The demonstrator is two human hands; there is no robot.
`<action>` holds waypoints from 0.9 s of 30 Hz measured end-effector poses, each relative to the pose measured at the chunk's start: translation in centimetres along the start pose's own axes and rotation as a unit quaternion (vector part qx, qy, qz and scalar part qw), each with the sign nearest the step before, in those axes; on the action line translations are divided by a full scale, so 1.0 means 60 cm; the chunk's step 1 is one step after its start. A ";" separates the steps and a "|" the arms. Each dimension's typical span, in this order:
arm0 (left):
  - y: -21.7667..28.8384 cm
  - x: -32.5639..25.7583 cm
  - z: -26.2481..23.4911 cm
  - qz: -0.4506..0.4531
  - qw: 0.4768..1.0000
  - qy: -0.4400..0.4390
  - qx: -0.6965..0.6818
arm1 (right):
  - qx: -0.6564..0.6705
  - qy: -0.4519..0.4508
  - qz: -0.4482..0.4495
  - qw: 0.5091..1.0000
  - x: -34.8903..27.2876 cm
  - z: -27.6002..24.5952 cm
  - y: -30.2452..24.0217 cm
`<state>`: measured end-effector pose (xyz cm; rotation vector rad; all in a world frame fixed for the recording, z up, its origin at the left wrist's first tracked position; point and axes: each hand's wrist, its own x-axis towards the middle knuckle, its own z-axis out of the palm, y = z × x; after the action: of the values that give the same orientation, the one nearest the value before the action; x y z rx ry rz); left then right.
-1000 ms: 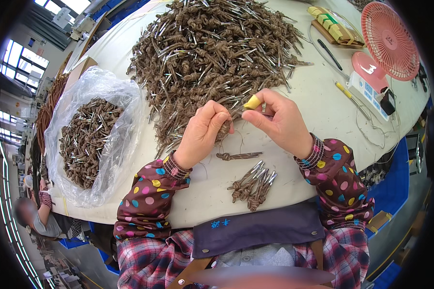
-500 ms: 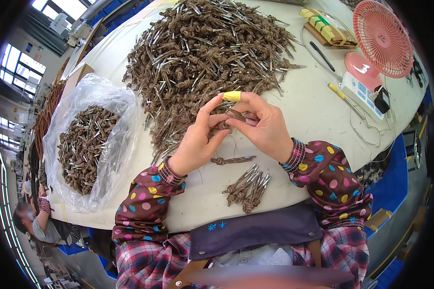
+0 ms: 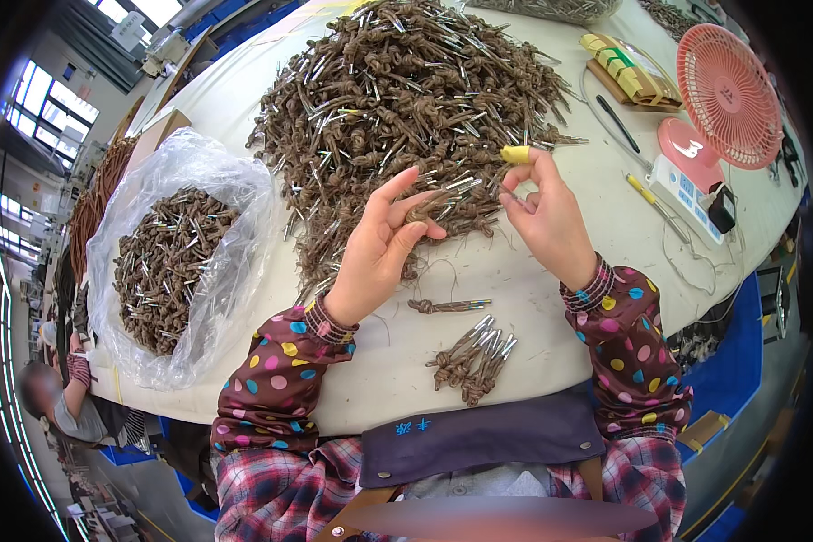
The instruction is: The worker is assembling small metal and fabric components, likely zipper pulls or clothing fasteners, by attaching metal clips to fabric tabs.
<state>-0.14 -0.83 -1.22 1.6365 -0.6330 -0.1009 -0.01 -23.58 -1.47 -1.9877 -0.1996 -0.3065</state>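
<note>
My left hand [image 3: 377, 246] pinches a brown knotted cord [image 3: 417, 213] between thumb and fingers, in front of the big pile. To its right and apart from it, my right hand [image 3: 548, 217] is raised with thumb and fingertips pressed together. Yellow tape [image 3: 515, 154] wraps one of its fingertips. Whatever lies in that pinch is too small to make out. A large heap of brown knotted cords [image 3: 397, 99] with silvery tips lies beyond both hands. Nearer me lie a single knotted cord [image 3: 449, 306] and a small bunch of several cords [image 3: 472, 361], tips pointing away.
At the left a clear plastic bag [image 3: 235, 262] holds more knotted cords. On the right stand a pink fan [image 3: 728, 97], a white power strip [image 3: 682, 194], a black pen [image 3: 618, 124], a yellow-handled tool [image 3: 643, 191] and a yellow-taped packet [image 3: 630, 70]. Thin wires trail beside them.
My hands were together over a cord and have drawn apart. The right hand moved right, while the left kept the cord. The whole view has shifted slightly.
</note>
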 end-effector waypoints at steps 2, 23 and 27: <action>-0.004 0.001 -0.006 -0.048 0.992 -0.011 -0.113 | -0.015 0.036 -0.018 0.999 0.002 0.000 -0.005; 0.027 -0.002 0.025 0.085 0.933 0.022 0.349 | -0.022 -0.022 -0.088 0.996 -0.020 0.031 -0.032; -0.004 -0.008 0.018 0.151 0.886 0.012 0.438 | 0.007 -0.032 -0.103 0.994 -0.024 0.039 -0.037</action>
<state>-0.91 -1.55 -1.79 2.3648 -0.9908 0.5066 -1.69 -20.50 -0.92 -1.9666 -0.4482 -0.3719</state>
